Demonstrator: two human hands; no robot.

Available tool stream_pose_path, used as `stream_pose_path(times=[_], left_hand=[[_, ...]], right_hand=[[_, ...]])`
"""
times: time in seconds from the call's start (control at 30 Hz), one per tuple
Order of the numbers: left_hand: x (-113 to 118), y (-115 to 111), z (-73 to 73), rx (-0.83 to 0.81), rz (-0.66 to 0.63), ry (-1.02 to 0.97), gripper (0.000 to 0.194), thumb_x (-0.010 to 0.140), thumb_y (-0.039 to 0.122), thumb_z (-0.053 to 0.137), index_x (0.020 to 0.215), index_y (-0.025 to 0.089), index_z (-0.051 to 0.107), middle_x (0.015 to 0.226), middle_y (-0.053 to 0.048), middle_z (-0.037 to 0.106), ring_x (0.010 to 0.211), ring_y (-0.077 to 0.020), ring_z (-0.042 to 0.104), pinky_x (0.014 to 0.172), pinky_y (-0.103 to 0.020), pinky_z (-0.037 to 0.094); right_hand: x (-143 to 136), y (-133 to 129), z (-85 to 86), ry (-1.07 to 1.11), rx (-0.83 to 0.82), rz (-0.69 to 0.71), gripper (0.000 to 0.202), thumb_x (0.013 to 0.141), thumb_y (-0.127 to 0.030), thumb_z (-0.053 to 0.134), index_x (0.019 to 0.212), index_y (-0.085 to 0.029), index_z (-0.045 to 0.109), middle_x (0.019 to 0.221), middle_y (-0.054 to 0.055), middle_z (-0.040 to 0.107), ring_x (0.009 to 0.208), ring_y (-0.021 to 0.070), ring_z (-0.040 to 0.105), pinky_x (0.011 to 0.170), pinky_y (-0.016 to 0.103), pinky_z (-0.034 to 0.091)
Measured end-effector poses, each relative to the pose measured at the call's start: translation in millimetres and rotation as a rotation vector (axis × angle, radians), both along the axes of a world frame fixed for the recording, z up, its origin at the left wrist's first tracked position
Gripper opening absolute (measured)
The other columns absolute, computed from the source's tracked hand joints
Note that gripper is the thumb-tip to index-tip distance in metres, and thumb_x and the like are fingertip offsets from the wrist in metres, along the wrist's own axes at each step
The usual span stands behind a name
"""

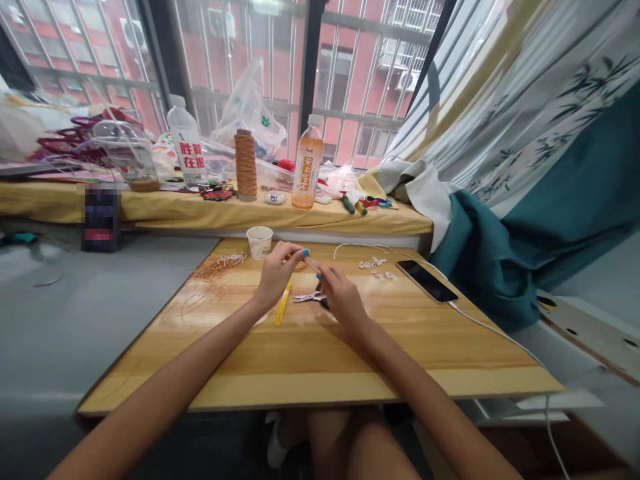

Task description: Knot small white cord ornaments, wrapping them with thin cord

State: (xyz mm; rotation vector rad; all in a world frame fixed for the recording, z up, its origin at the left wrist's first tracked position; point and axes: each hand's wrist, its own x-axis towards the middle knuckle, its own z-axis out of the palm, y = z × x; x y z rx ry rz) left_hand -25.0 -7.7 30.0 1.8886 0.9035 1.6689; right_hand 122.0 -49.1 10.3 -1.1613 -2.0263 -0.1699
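Above the middle of the wooden table, my left hand pinches one end of a thin, pale, narrow piece. The other end is between the closed fingers of my right hand. Its exact kind is too small to make out. Blue polish shows on the nails. Partly hidden behind my right hand lie small scissors with dark handles. A yellow stick-like tool rests on the table below my left hand. Behind that hand stands a paper cup.
Loose brown thread is scattered at the table's left. Small white pieces and a phone on a white cable lie to the right. The sill behind bears a brown thread spool, an orange drink bottle and a clear bottle.
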Motion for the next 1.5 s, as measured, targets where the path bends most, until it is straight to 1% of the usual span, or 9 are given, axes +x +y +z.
stream_pose_path(times=[0.2,0.37,0.47,0.63,0.73,1.1,1.27,1.37,1.5], left_hand=[[-1.5,10.4,-5.8,-0.196,-0.033,-0.048,0.024,0.075,0.037,0.050,0.068,0.015,0.057,0.062,0.002,0.052,0.060,-0.0090,0.046,0.056,-0.020,0.034],[-5.8,20.9,-8.0,-0.285,0.009,-0.049,0.029,0.072,0.039,0.050,0.058,0.014,0.051,0.050,0.005,0.043,0.050,-0.0069,0.038,0.048,-0.020,0.028],[-8.2,27.6,-9.2,-0.363,-0.041,-0.061,0.032,0.071,0.044,0.049,0.060,0.014,0.051,0.045,0.006,0.037,0.042,-0.0056,0.032,0.043,-0.020,0.023],[-4.5,25.7,-11.2,-0.523,-0.400,-0.037,0.041,0.062,0.045,0.058,0.086,0.012,0.054,0.055,0.004,0.050,0.043,-0.0050,0.037,0.043,-0.019,0.028],[0.1,20.0,-13.7,-0.570,-0.566,0.069,0.040,0.062,0.043,0.059,0.086,0.012,0.055,0.057,0.002,0.053,0.047,-0.0051,0.040,0.045,-0.019,0.029],[4.4,20.8,-19.3,-0.538,-0.403,0.045,0.034,0.066,0.047,0.053,0.066,0.013,0.049,0.055,0.002,0.053,0.044,-0.0048,0.039,0.043,-0.019,0.026],[2.8,13.4,-7.6,-0.517,-0.409,0.065,0.033,0.068,0.046,0.050,0.064,0.013,0.048,0.056,0.003,0.050,0.045,-0.0050,0.038,0.045,-0.019,0.028],[4.4,5.6,-2.0,-0.531,-0.502,0.230,0.029,0.070,0.042,0.047,0.066,0.014,0.049,0.055,0.004,0.046,0.045,-0.0054,0.036,0.045,-0.019,0.028],[10.6,-1.3,-6.9,-0.365,-0.464,0.555,0.026,0.074,0.037,0.046,0.062,0.014,0.051,0.055,0.003,0.047,0.052,-0.0079,0.041,0.049,-0.019,0.029]], right_hand=[[-2.0,0.6,3.6,0.216,-0.347,0.255,0.034,0.082,-0.023,0.040,0.113,-0.015,0.052,0.076,0.004,0.054,0.069,0.0131,0.048,0.064,0.025,0.040],[0.1,3.6,-2.0,0.513,-0.813,0.322,0.039,0.081,-0.034,0.039,0.112,-0.015,0.052,0.058,-0.004,0.047,0.041,0.0057,0.035,0.041,0.020,0.028],[2.8,7.4,-4.1,0.633,-0.960,0.396,0.043,0.076,-0.041,0.045,0.110,-0.015,0.052,0.053,-0.007,0.042,0.037,0.0039,0.032,0.038,0.018,0.021],[5.1,12.9,-4.7,0.801,-0.986,0.453,0.041,0.068,-0.044,0.055,0.098,-0.015,0.054,0.053,-0.007,0.047,0.038,0.0036,0.038,0.039,0.018,0.026],[4.6,14.2,-5.5,0.825,-0.970,0.473,0.031,0.068,-0.045,0.055,0.081,-0.016,0.054,0.052,-0.006,0.049,0.037,0.0036,0.039,0.039,0.017,0.027],[1.8,12.7,-3.9,0.749,-1.028,0.473,0.042,0.070,-0.045,0.054,0.098,-0.014,0.058,0.054,-0.002,0.058,0.039,0.0058,0.047,0.040,0.017,0.034],[2.1,13.1,-0.5,0.919,-0.966,0.434,0.034,0.068,-0.041,0.059,0.093,-0.018,0.063,0.084,0.005,0.064,0.074,0.0123,0.060,0.063,0.023,0.046],[6.1,14.1,3.5,1.113,-0.826,0.348,0.033,0.069,-0.044,0.057,0.091,-0.021,0.064,0.094,0.005,0.064,0.086,0.0152,0.058,0.071,0.028,0.047],[11.8,13.9,6.6,1.048,-0.751,0.260,0.031,0.062,-0.040,0.063,0.084,-0.017,0.066,0.073,0.002,0.065,0.066,0.0132,0.058,0.060,0.025,0.047]])
